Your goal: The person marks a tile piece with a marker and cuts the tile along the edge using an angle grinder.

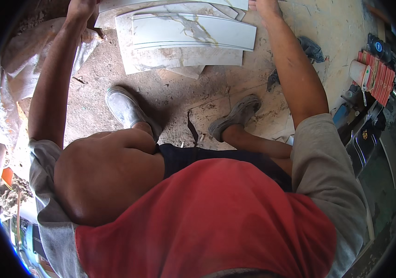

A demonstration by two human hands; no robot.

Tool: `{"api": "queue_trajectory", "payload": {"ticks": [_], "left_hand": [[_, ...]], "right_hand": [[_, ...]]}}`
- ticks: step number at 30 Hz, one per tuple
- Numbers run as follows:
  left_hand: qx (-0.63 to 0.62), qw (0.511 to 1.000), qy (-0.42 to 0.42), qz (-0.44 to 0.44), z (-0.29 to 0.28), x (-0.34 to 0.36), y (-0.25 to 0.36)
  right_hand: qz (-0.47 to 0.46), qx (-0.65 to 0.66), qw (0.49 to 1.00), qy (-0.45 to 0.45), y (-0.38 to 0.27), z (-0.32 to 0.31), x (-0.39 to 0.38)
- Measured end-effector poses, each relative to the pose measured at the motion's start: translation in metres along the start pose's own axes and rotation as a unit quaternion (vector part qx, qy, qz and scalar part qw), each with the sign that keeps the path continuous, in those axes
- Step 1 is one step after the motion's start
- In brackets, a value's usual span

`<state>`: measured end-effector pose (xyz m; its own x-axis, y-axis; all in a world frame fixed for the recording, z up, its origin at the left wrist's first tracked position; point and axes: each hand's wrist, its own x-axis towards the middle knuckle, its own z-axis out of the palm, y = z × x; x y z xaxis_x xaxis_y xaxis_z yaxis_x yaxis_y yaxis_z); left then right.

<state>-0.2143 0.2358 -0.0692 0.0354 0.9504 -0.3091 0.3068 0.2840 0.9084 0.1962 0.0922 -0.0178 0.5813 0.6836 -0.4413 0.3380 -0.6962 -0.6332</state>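
Observation:
Both my arms reach forward to the far edge of the view. A white tile strip, partly cut off by the frame, spans the gap between my hands. My left hand is closed at its left end, and my right hand grips the right end; some fingers fall outside the picture. Just nearer to me, a marble-patterned tile piece with grey and gold veins lies on top of several other tile pieces on the floor.
My grey shoes stand apart on the dusty floor. A pale sack lies at the left. On the right are a white cup, a red ribbed block, a blue-and-black tool and a dark crumpled item.

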Motion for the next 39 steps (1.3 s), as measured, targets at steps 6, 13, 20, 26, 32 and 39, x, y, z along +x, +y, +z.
{"api": "queue_trajectory", "payload": {"ticks": [6, 13, 20, 26, 32, 39], "left_hand": [[0.021, 0.994, -0.084, -0.061, -0.011, -0.042, -0.008], [-0.011, 0.984, -0.149, -0.100, 0.015, -0.134, -0.003], [-0.022, 0.973, -0.172, -0.155, 0.030, -0.164, -0.012], [-0.027, 0.976, -0.156, -0.150, 0.037, -0.162, -0.018], [-0.001, 0.983, -0.134, -0.128, 0.038, -0.153, -0.022], [0.027, 0.988, -0.118, -0.096, 0.042, -0.150, -0.030]], "right_hand": [[0.018, 0.163, 0.984, -0.071, 0.084, -0.018, 0.015], [0.070, 0.153, 0.985, -0.024, 0.121, -0.041, -0.069], [0.110, 0.146, 0.983, -0.009, 0.164, -0.042, -0.073], [0.100, 0.136, 0.986, -0.002, 0.170, -0.038, -0.061], [0.094, 0.150, 0.984, -0.010, 0.170, -0.031, -0.060], [0.093, 0.139, 0.986, 0.000, 0.161, -0.026, -0.059]]}}
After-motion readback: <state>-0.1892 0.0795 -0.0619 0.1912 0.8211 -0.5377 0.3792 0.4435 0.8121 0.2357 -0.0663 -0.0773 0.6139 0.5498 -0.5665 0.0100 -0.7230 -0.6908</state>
